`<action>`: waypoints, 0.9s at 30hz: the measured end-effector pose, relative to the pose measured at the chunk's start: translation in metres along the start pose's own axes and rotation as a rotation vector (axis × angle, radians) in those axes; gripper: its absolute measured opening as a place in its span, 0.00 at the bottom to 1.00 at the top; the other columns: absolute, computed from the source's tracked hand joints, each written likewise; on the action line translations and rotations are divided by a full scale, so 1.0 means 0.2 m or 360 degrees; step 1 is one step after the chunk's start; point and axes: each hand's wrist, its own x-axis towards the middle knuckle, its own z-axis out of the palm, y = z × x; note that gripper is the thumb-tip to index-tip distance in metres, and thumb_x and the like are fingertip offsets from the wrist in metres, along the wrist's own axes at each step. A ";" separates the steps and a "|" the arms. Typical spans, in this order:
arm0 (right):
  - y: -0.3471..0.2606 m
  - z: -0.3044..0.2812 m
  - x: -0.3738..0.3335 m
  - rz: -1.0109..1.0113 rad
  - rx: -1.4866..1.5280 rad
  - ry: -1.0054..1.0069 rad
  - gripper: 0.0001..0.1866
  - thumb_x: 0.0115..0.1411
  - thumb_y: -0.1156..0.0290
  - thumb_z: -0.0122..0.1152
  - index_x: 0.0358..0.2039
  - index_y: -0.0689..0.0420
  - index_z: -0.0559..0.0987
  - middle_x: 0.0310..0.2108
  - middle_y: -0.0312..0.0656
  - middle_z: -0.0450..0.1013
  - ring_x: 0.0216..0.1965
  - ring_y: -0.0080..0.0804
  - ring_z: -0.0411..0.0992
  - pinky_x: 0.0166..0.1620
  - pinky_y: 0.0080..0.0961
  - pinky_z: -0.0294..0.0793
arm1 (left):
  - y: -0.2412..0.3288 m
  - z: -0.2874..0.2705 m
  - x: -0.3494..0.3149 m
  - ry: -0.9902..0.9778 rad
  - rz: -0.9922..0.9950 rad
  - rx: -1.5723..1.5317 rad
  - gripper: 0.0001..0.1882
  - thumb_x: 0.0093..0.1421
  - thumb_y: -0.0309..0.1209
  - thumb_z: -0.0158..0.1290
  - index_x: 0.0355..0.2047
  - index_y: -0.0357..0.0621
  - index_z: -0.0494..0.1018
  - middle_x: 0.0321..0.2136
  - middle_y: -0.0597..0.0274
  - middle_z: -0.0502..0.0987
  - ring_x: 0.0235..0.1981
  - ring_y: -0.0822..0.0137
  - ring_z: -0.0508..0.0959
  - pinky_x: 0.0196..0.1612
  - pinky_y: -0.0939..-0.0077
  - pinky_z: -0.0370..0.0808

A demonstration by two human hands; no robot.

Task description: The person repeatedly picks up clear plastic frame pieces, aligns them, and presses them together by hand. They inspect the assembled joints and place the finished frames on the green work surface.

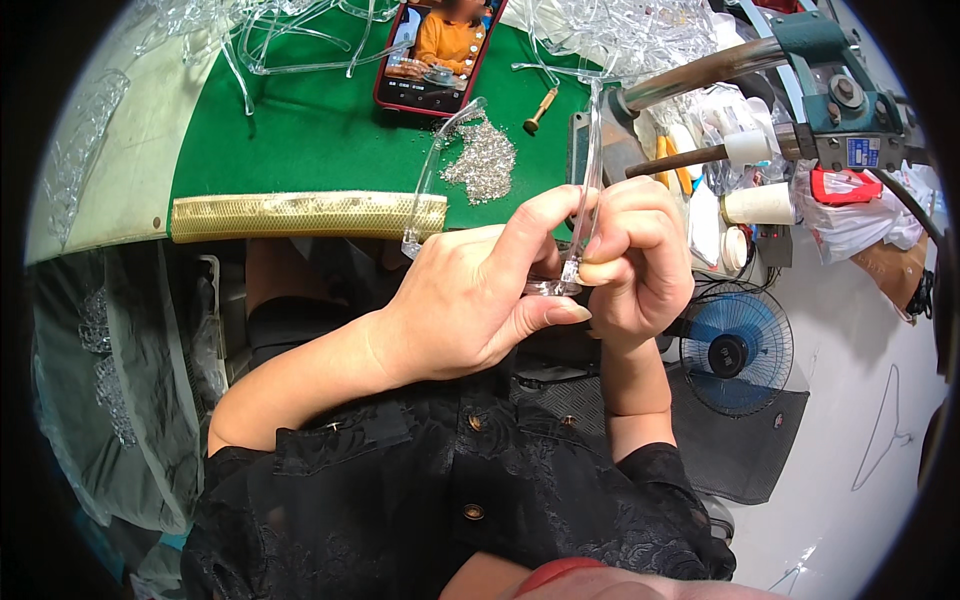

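The person's two hands worked close together at the near edge of the desk, right of the gold mesh strip lying along that edge. Between them, just about level with the edge, was a clear eyeglass frame, its two long arms pointing toward the far side. The left hand gripped the front of it, thumb stretched out below; the right hand, its fingers curled, pinched the frame at the right-hand hinge. I couldn't tell whether the right fingers hid some small part. Past the hands, on the green mat, a heap of tiny silvery pieces was spread, with a small brass screwdriver beyond it to the right. A red-cased phone leaned nearer the far edge, between tangles of more clear frames. A green metal machine stood by the desk's right edge.
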 end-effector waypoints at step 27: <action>0.00 0.00 -0.02 0.0617 0.0725 0.0034 0.11 0.52 0.72 0.68 0.29 0.59 0.72 0.30 0.34 0.66 0.31 0.21 0.65 0.35 0.16 0.66 | -0.02 0.00 0.01 0.0021 -0.0023 -0.0003 0.43 0.61 0.53 0.48 0.61 0.30 0.48 0.41 0.46 0.76 0.34 0.54 0.81 0.38 0.70 0.75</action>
